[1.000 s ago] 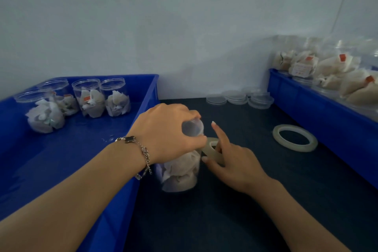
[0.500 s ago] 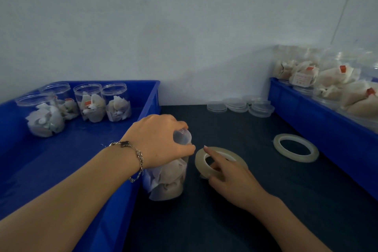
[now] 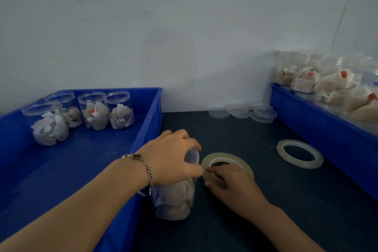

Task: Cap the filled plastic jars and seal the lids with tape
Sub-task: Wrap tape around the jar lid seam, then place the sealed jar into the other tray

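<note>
Nearest the camera, on the dark desk (image 3: 255, 200): a filled plastic jar (image 3: 173, 200) standing just beside the left blue tray (image 3: 147, 120), its top gripped from above by the left hand (image 3: 171, 157), fingers curled round the cap so that most of the lid is hidden. Bracelet (image 3: 143, 168) on that wrist. Just right of the jar, a tape roll (image 3: 227, 163) lying flat, held by the right hand (image 3: 229, 182) with fingers bent over its near rim and into the hole; near half of the roll covered. Whether any tape already joins roll and jar: cannot tell. Further right, well apart, a second tape roll (image 3: 299, 156) lying flat near the right blue tray (image 3: 319, 129). Beyond, by the wall, loose clear lids (image 3: 241, 111) in low stacks. Far left, four open jars (image 3: 92, 112) of pale wrapped packets standing in the left tray, uncapped. Far right, jars with packets (image 3: 331, 86) bearing small red tags, cut off by the frame edge; one white label with print too small to read.
</note>
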{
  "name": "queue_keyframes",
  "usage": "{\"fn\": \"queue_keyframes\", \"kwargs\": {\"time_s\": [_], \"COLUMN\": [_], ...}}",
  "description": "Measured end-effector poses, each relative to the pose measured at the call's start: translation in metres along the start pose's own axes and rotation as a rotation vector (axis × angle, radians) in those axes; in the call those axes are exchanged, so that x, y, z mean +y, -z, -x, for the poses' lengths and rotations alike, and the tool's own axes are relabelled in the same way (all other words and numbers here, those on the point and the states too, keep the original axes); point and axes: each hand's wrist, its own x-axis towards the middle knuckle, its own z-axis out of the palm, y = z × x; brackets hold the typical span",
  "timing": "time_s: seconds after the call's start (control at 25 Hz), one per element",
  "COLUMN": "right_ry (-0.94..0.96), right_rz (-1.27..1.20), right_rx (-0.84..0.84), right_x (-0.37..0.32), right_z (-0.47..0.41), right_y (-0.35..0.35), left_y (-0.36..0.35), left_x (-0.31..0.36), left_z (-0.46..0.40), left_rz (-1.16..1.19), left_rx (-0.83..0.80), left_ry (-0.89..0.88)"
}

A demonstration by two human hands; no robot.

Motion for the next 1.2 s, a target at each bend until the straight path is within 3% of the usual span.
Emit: {"fn": "queue_keyframes", "kwargs": {"time_s": [0.44, 0.6, 0.76, 0.88, 0.92, 1.0, 1.04, 1.2], "right_ry": [0.058, 0.102, 0.077, 0.182, 0.197, 0.020, 0.072, -0.129], "right_rz": [0.014, -0.040, -0.107, -0.085, -0.039, -0.192, -0.163, -0.447], "right_rx": [0.020, 0.093, -0.182, -0.180, -0.198, -0.143, -0.177, -0.053], "right_x": [0.003, -0.003, -0.014, -0.027, -0.033, -0.050, -0.056, -0.071], "right_z": [0.000, -0.004, 0.001, 0.003, 0.006, 0.007, 0.007, 0.011], "right_y": [-0.004, 0.000, 0.011, -0.003, -0.004, 0.001, 0.010, 0.089], "left_y": [-0.005, 0.004, 0.016, 0.020, 0.021, 0.026, 0.031, 0.058], "left_x": [0.004, 0.004, -0.010, -0.017, -0.016, -0.015, -0.011, 0.018], "left_z": [0.001, 0.002, 0.011, 0.012, 0.011, 0.013, 0.015, 0.018], "left_rz": [-0.074, -0.163, -0.111, -0.016, 0.011, 0.047, 0.080, 0.329], "left_rx": [0.004, -0.147, -0.298, -0.354, -0.336, -0.252, -0.198, 0.093], "left_ry": [0.034, 0.117, 0.190, 0.209, 0.199, 0.163, 0.149, 0.015]}}
